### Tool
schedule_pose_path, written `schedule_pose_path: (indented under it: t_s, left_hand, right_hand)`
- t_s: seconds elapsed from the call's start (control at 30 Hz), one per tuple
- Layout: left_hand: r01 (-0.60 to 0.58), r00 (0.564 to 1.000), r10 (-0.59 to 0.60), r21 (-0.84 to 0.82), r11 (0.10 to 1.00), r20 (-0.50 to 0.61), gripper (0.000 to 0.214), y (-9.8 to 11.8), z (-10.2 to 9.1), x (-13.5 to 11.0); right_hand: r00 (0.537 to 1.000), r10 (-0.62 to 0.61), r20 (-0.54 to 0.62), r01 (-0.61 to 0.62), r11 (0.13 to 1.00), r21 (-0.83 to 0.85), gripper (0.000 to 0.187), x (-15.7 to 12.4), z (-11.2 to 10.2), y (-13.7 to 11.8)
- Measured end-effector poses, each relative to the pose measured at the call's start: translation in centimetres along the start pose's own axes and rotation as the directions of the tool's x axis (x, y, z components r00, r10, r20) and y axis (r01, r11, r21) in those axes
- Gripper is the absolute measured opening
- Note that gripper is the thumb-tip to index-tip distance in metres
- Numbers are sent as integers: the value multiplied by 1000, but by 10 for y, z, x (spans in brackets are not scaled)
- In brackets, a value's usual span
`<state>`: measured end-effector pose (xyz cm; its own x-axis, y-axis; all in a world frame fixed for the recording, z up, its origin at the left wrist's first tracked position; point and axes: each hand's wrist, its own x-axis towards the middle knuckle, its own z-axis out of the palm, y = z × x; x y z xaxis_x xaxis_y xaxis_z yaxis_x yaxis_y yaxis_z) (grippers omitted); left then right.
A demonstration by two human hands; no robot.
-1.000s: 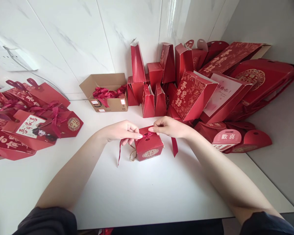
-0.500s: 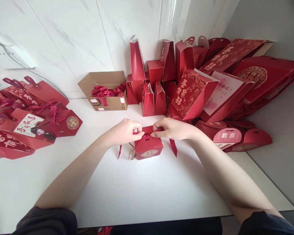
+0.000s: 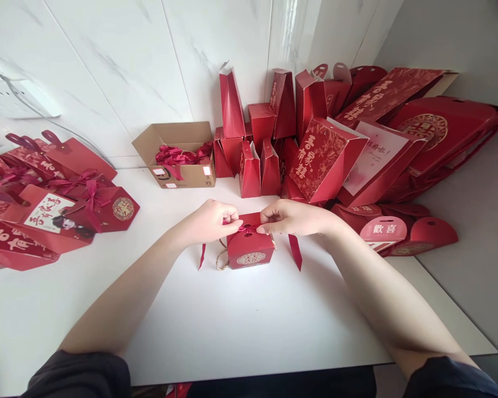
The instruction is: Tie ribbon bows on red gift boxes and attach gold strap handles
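Observation:
A small red gift box (image 3: 251, 256) with a gold round emblem stands on the white table in front of me. Across its top runs a dark red ribbon (image 3: 246, 228), which looks knotted or crossed over the box's hole. My left hand (image 3: 216, 222) pinches the ribbon left of that spot, and my right hand (image 3: 288, 219) pinches it on the right. Loose ribbon ends hang below both hands, the longer one (image 3: 295, 253) on the right. A twisted gold cord (image 3: 221, 260) loops down beside the box's left side. Fingers hide part of the ribbon.
An open cardboard box (image 3: 191, 175) holding red ribbons stands against the tiled wall. Several red gift boxes (image 3: 321, 160) crowd the back right. More finished-looking boxes with bows (image 3: 116, 209) lie at the left. A wall socket (image 3: 20, 99) and cable are at far left.
Both hands have drawn slightly apart along the ribbon, and the stretch between them looks tighter. The gift box stays nearly in place.

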<state>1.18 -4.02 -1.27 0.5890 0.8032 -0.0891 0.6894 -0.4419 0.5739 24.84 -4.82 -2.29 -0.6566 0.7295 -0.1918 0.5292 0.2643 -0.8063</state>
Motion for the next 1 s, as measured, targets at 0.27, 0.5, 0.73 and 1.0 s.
schedule_pose_path:
  t_s: [0.27, 0.5, 0.73, 1.0]
  left_hand:
    - [183, 948, -129, -166, 969, 290, 35, -9, -21, -2]
    - [249, 864, -77, -290, 924, 497, 21, -30, -29, 2]
    - [287, 813, 9, -414, 864, 582, 29, -36, -39, 1]
    - [94, 960, 105, -653, 752, 259, 24, -25, -16, 7]
  right_hand:
    - [996, -46, 74, 37, 992, 119, 46, 5, -6, 12]
    - [999, -11, 47, 5, 992, 124, 42, 6, -10, 18]
    - [997, 10, 77, -21, 991, 131, 39, 4, -11, 18]
    - [997, 26, 76, -38, 985, 167, 45, 8, -10, 22]
